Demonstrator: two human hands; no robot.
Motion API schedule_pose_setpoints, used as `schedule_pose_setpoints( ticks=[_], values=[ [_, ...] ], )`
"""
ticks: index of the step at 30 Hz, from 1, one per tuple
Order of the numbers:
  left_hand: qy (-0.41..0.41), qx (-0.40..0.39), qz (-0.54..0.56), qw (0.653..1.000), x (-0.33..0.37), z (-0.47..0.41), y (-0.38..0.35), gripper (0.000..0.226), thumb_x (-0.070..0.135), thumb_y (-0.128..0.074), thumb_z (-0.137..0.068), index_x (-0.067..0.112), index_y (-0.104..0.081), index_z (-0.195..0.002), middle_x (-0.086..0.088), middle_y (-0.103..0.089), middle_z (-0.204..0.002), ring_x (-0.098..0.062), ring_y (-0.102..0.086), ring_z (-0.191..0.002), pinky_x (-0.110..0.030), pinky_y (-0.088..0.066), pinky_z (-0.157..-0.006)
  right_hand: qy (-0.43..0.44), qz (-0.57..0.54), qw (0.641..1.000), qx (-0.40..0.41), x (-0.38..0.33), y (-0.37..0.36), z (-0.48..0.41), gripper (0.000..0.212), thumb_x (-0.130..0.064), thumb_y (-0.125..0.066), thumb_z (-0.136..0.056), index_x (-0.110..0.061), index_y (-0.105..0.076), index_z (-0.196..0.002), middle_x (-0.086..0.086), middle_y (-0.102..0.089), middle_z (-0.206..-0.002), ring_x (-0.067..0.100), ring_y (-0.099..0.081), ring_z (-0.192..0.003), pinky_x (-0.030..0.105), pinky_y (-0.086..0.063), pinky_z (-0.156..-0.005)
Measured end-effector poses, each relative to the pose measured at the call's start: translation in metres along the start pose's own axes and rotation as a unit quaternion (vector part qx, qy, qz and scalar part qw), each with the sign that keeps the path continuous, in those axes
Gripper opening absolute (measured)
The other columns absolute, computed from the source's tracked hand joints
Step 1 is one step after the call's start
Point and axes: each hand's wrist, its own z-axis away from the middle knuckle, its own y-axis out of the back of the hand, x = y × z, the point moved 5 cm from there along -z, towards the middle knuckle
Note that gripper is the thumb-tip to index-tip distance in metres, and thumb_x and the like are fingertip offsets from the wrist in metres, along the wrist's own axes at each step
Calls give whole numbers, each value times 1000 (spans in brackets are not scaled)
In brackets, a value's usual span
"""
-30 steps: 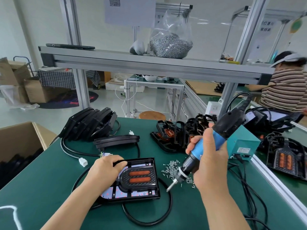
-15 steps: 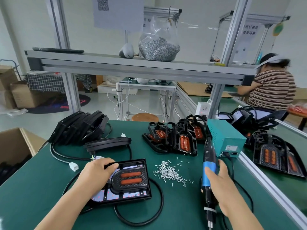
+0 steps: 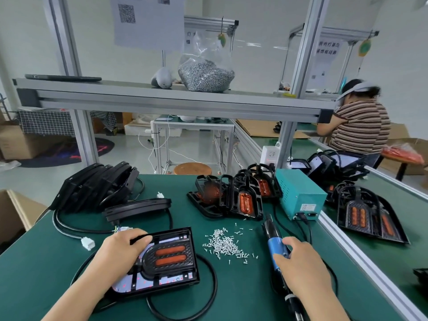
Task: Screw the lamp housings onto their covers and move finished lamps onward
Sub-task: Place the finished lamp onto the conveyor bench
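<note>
Left hand [image 3: 120, 253] grips the lamp [image 3: 172, 258] at 9 o'clock, fingers [image 3: 142, 238] curled over its edge. Right hand [image 3: 301, 267] curls loosely round the screwdriver [image 3: 274, 244], 3 o'clock of the screws [image 3: 223, 245].

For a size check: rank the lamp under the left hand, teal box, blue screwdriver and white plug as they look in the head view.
1. lamp, also nearest.
2. teal box.
3. blue screwdriver, slimmer, partly under the right hand: unsure against the box.
4. white plug.
</note>
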Motion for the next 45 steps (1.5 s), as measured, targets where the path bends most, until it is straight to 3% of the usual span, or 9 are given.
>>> schedule_pose_setpoints(
  ticks=[10, 15, 18, 22, 25, 32, 36, 41, 45],
  values=[
    [47, 48, 201, 977, -5, 10, 21, 23, 29, -63, -95, 36, -75, -76, 13, -72, -68, -13, -62, -67, -27, -45, -62, 130, -184, 969, 97, -54, 0, 25, 46, -41, -66, -90, -22, -60, -132, -13, -52, -112, 1, -55, -101, 30, -46, -92],
    [91, 30, 314, 945, 11, 20, 19, 19, 32, -60, -96, 25, -76, -90, -3, -77, -84, -22, -72, -73, -31, -50, -68, 140, -336, 905, -223, -127, -65, 61, 89, -73, -55, -85, -35, -22, -158, -20, -32, -158, 1, -33, -142, 24, -26, -113],
    [109, 29, 367, 923, 18, 27, 17, 22, 34, -60, -97, 22, -77, -89, -11, -76, -84, -28, -69, -71, -34, -51, -68, 168, -252, 920, -248, -142, -85, 70, 94, -79, -48, -85, -32, -17, -161, -14, -26, -163, 6, -30, -147, 30, -23, -121],
    [149, 36, 391, 908, 17, 37, 12, 27, 36, -58, -97, 18, -75, -85, 12, -70, -61, -28, -68, -70, -38, -52, -67, 191, -254, 910, -266, -150, -82, 85, 59, -79, -30, -88, -45, -55, -128, -21, -59, -132, -12, -52, -118, 5, -34, -97],
    [161, 50, 399, 901, 14, 46, 2, 29, 30, -54, -99, 9, -70, -88, -12, -74, -83, -29, -66, -76, -40, -51, -75, 186, -335, 880, -283, -158, -76, 96, 59, -84, -42, -81, -47, -52, -126, -29, -64, -121, -18, -53, -114, -1, -35, -87],
    [77, -6, 301, 950, 22, 61, -6, 36, 43, -47, -100, 18, -74, -95, -3, -75, -89, -24, -69, -88, -34, -55, -74, -39, -635, 746, -198, -152, -84, 88, 23, -8, -67, -94, -9, -69, -116, 9, -78, -103, 31, -74, -99, 50, -53, -99],
    [57, 78, 37, 995, 1, 39, 28, 25, 34, -53, -95, 20, -66, -79, 8, -64, -69, -17, -58, -60, -24, -48, -59, -61, -679, 698, -219, -143, -76, 82, 26, -7, -55, -100, -9, -67, -123, 12, -76, -110, 32, -74, -101, 44, -55, -91],
    [47, -28, -248, 967, -3, 26, 1, 56, 65, -64, -80, 27, -53, -120, 6, -49, -113, -20, -57, -105, -30, -42, -78, -55, -690, 684, -232, -143, -75, 81, 28, -8, -53, -101, -8, -66, -126, 13, -75, -114, 33, -72, -106, 46, -52, -98],
    [47, -70, -282, 956, 0, 22, -13, 39, 55, -70, -77, 27, -56, -101, 6, -57, -106, -20, -62, -99, -28, -41, -70, -54, -698, 676, -231, -141, -73, 83, 28, -10, -56, -99, -11, -68, -124, 12, -75, -114, 32, -72, -106, 47, -52, -99]
  ],
)
